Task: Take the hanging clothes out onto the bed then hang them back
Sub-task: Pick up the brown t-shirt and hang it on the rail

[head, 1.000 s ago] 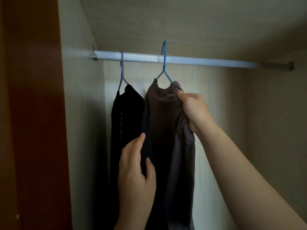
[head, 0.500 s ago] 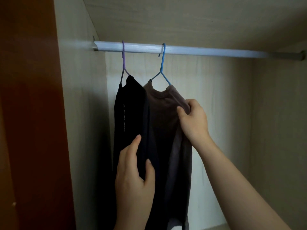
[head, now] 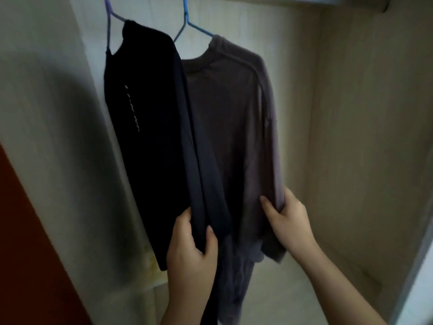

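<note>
Low down at the front of the wardrobe, both hands have dropped. A moment ago the right hand (head: 289, 218) was up by the collar of the grey top (head: 234, 127). Now it pinches that top's right edge near the hem, thumb in front and fingers tucked behind. The left hand (head: 191, 249) is closed around a long dark blue strip (head: 201, 184) of cloth that hangs between the two tops. It held about the same spot before. The view has tipped down too, so the rail has gone out of sight, apart from its right end in the top corner.

I think the person is smoothing and straightening the clothes. Both tops hang inside the wardrobe, so this looks like the hang-back part, close to done. I cannot see the bed from here.

The grey top is soft and floppy, with a round neck and a seam across each shoulder. It bunches up a little at the bottom. The black top (head: 145, 137) beside it touches it, and has a thin line of small white marks down the front. It looks smooth and very dark.

Higher up, the blue hanger (head: 186, 22) carries the grey top and the purple hanger (head: 108, 10) carries the black one. Both are thin, like wire. Behind them the back wall (head: 293, 66) is pale with a faint wood grain. A red-brown door (head: 30, 254) stands at the left edge.
</note>
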`<action>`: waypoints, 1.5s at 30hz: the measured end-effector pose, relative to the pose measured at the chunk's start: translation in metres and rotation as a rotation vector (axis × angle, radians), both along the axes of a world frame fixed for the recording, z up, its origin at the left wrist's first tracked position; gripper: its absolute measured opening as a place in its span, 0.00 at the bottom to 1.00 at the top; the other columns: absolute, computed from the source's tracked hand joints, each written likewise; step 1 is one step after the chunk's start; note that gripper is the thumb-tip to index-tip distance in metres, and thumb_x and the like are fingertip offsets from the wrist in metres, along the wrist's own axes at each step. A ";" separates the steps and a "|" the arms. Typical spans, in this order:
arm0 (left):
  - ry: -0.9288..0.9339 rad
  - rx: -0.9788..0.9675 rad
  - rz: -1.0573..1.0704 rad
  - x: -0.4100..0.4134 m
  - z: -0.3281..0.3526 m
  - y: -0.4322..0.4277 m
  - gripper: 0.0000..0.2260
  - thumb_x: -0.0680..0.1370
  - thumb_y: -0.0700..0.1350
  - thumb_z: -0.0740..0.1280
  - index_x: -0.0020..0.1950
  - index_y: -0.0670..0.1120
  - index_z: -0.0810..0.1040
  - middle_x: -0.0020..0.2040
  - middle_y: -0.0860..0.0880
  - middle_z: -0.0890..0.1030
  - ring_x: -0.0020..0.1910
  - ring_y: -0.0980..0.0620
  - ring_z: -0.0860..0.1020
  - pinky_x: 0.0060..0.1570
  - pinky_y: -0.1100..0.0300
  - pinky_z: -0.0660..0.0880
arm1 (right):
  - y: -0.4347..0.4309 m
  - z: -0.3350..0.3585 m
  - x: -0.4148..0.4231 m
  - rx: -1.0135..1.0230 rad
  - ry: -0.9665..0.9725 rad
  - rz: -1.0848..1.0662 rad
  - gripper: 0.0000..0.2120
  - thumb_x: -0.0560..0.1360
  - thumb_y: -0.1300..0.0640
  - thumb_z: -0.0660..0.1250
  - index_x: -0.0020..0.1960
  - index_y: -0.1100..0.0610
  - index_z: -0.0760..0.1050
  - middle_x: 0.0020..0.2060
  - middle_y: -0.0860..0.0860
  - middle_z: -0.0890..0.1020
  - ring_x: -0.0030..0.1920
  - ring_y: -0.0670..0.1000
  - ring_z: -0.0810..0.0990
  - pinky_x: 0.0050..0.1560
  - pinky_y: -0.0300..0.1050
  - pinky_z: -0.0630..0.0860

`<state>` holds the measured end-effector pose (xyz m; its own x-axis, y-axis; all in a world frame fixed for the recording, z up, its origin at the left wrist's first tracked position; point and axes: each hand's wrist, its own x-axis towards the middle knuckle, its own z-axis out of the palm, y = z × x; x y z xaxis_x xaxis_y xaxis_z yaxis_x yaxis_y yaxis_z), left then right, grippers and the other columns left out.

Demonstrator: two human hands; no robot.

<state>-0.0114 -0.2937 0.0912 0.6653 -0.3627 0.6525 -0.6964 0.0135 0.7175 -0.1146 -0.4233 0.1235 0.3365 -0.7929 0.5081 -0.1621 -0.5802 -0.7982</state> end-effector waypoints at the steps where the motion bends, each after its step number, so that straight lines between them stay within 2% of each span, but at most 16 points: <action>1: 0.017 0.012 -0.028 -0.002 -0.007 -0.001 0.19 0.70 0.49 0.62 0.60 0.49 0.72 0.48 0.53 0.80 0.46 0.59 0.77 0.43 0.71 0.71 | 0.001 -0.009 -0.008 0.022 0.015 -0.016 0.06 0.75 0.58 0.66 0.48 0.61 0.73 0.39 0.56 0.80 0.40 0.54 0.78 0.42 0.47 0.71; 3: 0.052 0.034 -0.091 -0.005 -0.021 -0.002 0.18 0.70 0.49 0.62 0.59 0.49 0.73 0.47 0.52 0.80 0.47 0.60 0.76 0.45 0.72 0.71 | 0.003 -0.026 -0.024 0.064 0.025 -0.035 0.04 0.74 0.58 0.66 0.45 0.58 0.72 0.34 0.51 0.78 0.34 0.43 0.76 0.36 0.37 0.70; 5: 0.070 0.047 -0.158 -0.011 -0.031 -0.001 0.16 0.70 0.49 0.62 0.57 0.50 0.73 0.46 0.54 0.79 0.47 0.64 0.74 0.46 0.78 0.68 | 0.006 -0.038 -0.041 0.082 0.018 -0.086 0.08 0.74 0.59 0.66 0.38 0.54 0.69 0.30 0.46 0.75 0.31 0.37 0.75 0.31 0.31 0.68; 9: 0.058 0.072 -0.300 -0.025 -0.043 0.002 0.12 0.74 0.44 0.66 0.56 0.51 0.73 0.46 0.59 0.77 0.49 0.66 0.74 0.45 0.80 0.67 | 0.015 -0.049 -0.069 0.081 0.003 -0.219 0.15 0.74 0.58 0.66 0.33 0.46 0.65 0.25 0.42 0.76 0.29 0.34 0.74 0.31 0.27 0.67; 13: 0.068 0.062 -0.484 -0.042 -0.053 0.011 0.13 0.71 0.50 0.59 0.55 0.53 0.71 0.48 0.58 0.78 0.48 0.63 0.77 0.48 0.75 0.70 | 0.029 -0.072 -0.096 0.138 0.015 -0.356 0.09 0.75 0.59 0.64 0.40 0.46 0.72 0.35 0.43 0.79 0.35 0.40 0.79 0.38 0.31 0.71; 16: 0.142 0.078 -0.597 -0.058 -0.064 0.023 0.13 0.69 0.52 0.57 0.53 0.55 0.71 0.48 0.56 0.79 0.47 0.62 0.78 0.47 0.72 0.71 | 0.057 -0.096 -0.115 0.224 0.032 -0.470 0.04 0.75 0.61 0.64 0.48 0.54 0.75 0.36 0.45 0.80 0.34 0.37 0.79 0.38 0.29 0.72; 18: 0.132 0.140 -0.714 -0.069 -0.072 0.038 0.12 0.69 0.52 0.57 0.52 0.57 0.70 0.48 0.59 0.78 0.47 0.63 0.77 0.47 0.74 0.70 | 0.086 -0.114 -0.124 0.290 0.074 -0.556 0.05 0.75 0.61 0.64 0.49 0.54 0.75 0.38 0.49 0.81 0.37 0.42 0.80 0.43 0.35 0.74; 20: 0.083 0.218 -0.840 -0.077 -0.083 0.058 0.12 0.71 0.52 0.58 0.53 0.57 0.71 0.48 0.62 0.76 0.48 0.64 0.75 0.46 0.76 0.69 | 0.120 -0.140 -0.135 0.387 0.153 -0.666 0.05 0.75 0.60 0.64 0.50 0.53 0.76 0.41 0.50 0.81 0.44 0.50 0.80 0.47 0.42 0.73; 22: 0.075 0.308 -0.935 -0.078 -0.099 0.079 0.12 0.71 0.50 0.60 0.54 0.53 0.73 0.48 0.60 0.76 0.49 0.65 0.74 0.45 0.78 0.68 | 0.160 -0.170 -0.147 0.509 0.199 -0.757 0.08 0.75 0.58 0.64 0.53 0.55 0.76 0.43 0.51 0.81 0.47 0.52 0.80 0.48 0.44 0.73; 30: 0.115 0.718 -1.173 -0.070 -0.175 0.150 0.11 0.76 0.38 0.63 0.58 0.43 0.73 0.49 0.52 0.75 0.42 0.62 0.73 0.38 0.78 0.68 | 0.368 -0.265 -0.190 1.009 0.145 -1.126 0.13 0.76 0.57 0.63 0.58 0.60 0.75 0.48 0.55 0.80 0.52 0.59 0.80 0.55 0.51 0.74; 32: 0.122 0.836 -1.208 -0.069 -0.191 0.165 0.11 0.76 0.38 0.63 0.58 0.43 0.73 0.49 0.51 0.75 0.44 0.57 0.75 0.41 0.74 0.69 | 0.421 -0.272 -0.195 1.113 0.127 -1.222 0.13 0.76 0.57 0.63 0.59 0.60 0.74 0.49 0.56 0.80 0.52 0.58 0.80 0.51 0.48 0.73; 34: 0.103 0.939 -1.243 -0.067 -0.207 0.178 0.11 0.76 0.38 0.63 0.59 0.44 0.73 0.49 0.52 0.75 0.48 0.53 0.76 0.46 0.64 0.71 | 0.468 -0.277 -0.198 1.195 0.111 -1.301 0.13 0.76 0.58 0.62 0.59 0.61 0.73 0.51 0.58 0.81 0.51 0.59 0.80 0.48 0.47 0.71; 37: 0.049 1.069 -1.306 -0.061 -0.226 0.196 0.11 0.77 0.40 0.62 0.60 0.45 0.71 0.49 0.52 0.75 0.48 0.54 0.75 0.46 0.63 0.69 | 0.530 -0.284 -0.196 1.284 0.023 -1.413 0.14 0.76 0.58 0.63 0.59 0.62 0.74 0.50 0.59 0.81 0.50 0.58 0.79 0.50 0.48 0.73; 39: 0.029 1.136 -1.335 -0.057 -0.235 0.206 0.12 0.78 0.41 0.61 0.61 0.45 0.71 0.49 0.51 0.75 0.49 0.53 0.75 0.45 0.63 0.69 | 0.564 -0.291 -0.191 1.325 -0.082 -1.498 0.14 0.75 0.57 0.64 0.58 0.62 0.75 0.50 0.59 0.80 0.50 0.58 0.78 0.46 0.46 0.71; 43: 0.056 1.268 -1.337 -0.052 -0.253 0.223 0.11 0.79 0.42 0.60 0.61 0.44 0.71 0.49 0.49 0.74 0.50 0.51 0.74 0.43 0.61 0.68 | 0.606 -0.301 -0.175 1.410 -0.578 -1.578 0.08 0.78 0.58 0.60 0.55 0.60 0.70 0.51 0.59 0.77 0.50 0.59 0.77 0.46 0.48 0.71; 45: 0.073 1.331 -1.318 -0.049 -0.264 0.231 0.11 0.79 0.42 0.60 0.61 0.43 0.71 0.50 0.47 0.76 0.49 0.49 0.75 0.39 0.61 0.68 | 0.621 -0.306 -0.170 1.443 -0.666 -1.578 0.06 0.79 0.58 0.58 0.54 0.59 0.69 0.50 0.59 0.76 0.49 0.58 0.76 0.47 0.49 0.70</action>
<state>-0.0601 -0.0631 -0.1727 -0.4187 -0.7797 -0.4656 -0.6770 -0.0738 0.7323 -0.2845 0.1977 -0.1824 -0.6667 0.0033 -0.7453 0.6239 0.5495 -0.5557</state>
